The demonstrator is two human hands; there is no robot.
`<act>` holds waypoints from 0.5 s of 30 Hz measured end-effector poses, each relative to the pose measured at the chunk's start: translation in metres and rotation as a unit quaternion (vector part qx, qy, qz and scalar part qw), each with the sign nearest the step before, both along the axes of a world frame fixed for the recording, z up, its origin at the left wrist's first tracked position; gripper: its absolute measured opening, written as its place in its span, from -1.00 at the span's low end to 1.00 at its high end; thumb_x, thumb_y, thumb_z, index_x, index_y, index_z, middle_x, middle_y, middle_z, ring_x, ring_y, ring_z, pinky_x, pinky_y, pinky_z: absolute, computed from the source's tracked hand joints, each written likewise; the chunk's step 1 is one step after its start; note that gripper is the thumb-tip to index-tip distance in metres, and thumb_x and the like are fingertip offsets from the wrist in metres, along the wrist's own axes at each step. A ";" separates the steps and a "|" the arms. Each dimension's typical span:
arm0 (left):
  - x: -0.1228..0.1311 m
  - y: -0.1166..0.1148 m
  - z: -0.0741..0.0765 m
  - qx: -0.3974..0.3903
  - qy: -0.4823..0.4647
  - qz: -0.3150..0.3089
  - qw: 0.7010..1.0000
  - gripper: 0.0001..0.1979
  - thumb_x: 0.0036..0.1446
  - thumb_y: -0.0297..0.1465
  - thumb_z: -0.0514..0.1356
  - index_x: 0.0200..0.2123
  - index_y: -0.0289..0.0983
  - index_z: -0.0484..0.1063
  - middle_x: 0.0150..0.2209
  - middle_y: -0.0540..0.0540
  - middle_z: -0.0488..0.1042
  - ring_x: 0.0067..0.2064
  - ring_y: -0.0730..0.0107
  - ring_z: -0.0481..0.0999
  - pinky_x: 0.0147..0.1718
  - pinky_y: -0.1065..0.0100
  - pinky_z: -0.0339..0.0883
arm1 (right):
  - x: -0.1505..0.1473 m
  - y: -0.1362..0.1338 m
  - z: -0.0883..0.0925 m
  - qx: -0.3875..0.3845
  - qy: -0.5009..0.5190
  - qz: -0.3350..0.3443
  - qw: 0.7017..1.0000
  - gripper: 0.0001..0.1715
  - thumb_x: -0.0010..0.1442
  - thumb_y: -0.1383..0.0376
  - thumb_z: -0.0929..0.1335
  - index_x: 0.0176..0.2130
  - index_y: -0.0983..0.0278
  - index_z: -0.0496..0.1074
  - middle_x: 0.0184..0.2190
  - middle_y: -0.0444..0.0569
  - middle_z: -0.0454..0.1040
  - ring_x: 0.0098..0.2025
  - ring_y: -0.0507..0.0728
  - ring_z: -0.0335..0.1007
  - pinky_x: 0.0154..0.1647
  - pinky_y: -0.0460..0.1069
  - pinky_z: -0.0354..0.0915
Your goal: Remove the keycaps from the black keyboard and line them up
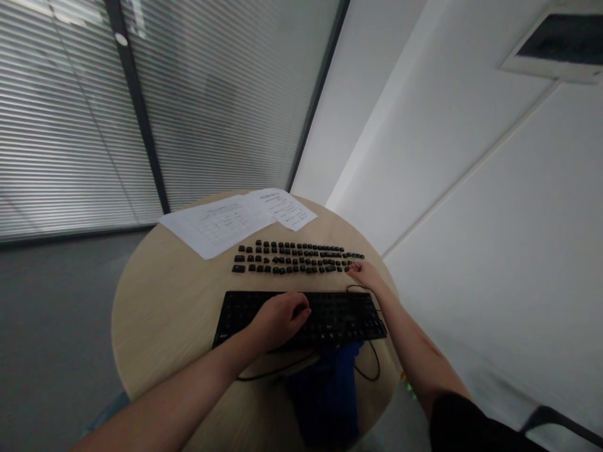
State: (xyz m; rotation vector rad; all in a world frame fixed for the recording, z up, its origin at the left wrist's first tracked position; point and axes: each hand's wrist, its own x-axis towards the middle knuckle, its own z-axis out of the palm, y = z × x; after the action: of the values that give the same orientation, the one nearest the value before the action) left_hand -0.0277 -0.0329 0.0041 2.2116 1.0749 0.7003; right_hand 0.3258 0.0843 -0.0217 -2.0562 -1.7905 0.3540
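A black keyboard (348, 314) lies across the round table, with its cable beside it. My left hand (285, 317) is over the middle of the keyboard, its fingers curled in toward the thumb; whatever may be inside is hidden. Beyond the keyboard, loose black keycaps (288, 260) are laid out in several rows. At the right end of these rows, my right hand (362, 274) has its fingertips pinched together on a small keycap (347, 270), which the fingers partly cover.
Printed paper sheets (221, 221) lie on the far side of the wooden table (155, 301). A dark blue cloth-like thing (325, 395) is at the near edge, next to a looped black cable (377, 370). A white wall stands close on the right, a blind-covered glass partition behind.
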 end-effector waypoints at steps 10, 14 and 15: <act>0.000 0.002 -0.004 0.007 0.019 -0.013 1.000 -0.86 0.22 -0.37 0.14 -0.28 -0.24 0.51 -0.31 -0.08 0.54 -0.29 0.30 0.50 -0.27 0.34 0.29 | 0.007 0.008 -0.016 -0.011 0.013 -0.008 1.000 -0.73 0.02 0.31 0.46 -0.22 0.34 0.62 -0.46 -0.05 0.58 -0.41 0.10 0.43 -0.33 -0.05 0.25; 0.000 0.003 -0.004 0.009 0.021 -0.015 1.000 -0.87 0.22 -0.37 0.15 -0.28 -0.23 0.51 -0.32 -0.05 0.54 -0.28 0.29 0.50 -0.28 0.33 0.28 | 0.007 0.005 -0.012 -0.002 0.018 -0.007 1.000 -0.74 0.00 0.30 0.45 -0.25 0.30 0.62 -0.45 -0.06 0.59 -0.41 0.11 0.45 -0.34 -0.06 0.28; 0.000 0.003 -0.004 0.007 0.021 -0.014 1.000 -0.87 0.22 -0.37 0.15 -0.27 -0.23 0.51 -0.32 -0.05 0.54 -0.28 0.30 0.50 -0.28 0.33 0.28 | 0.007 0.003 -0.009 0.004 0.020 -0.009 1.000 -0.76 0.01 0.28 0.44 -0.26 0.29 0.62 -0.45 -0.06 0.59 -0.40 0.12 0.46 -0.33 -0.05 0.29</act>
State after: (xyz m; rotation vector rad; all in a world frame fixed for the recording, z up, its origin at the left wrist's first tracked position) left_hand -0.0276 -0.0300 0.0004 2.2590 1.0619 0.6542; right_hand 0.3326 0.0875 -0.0304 -2.0447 -1.7463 0.3799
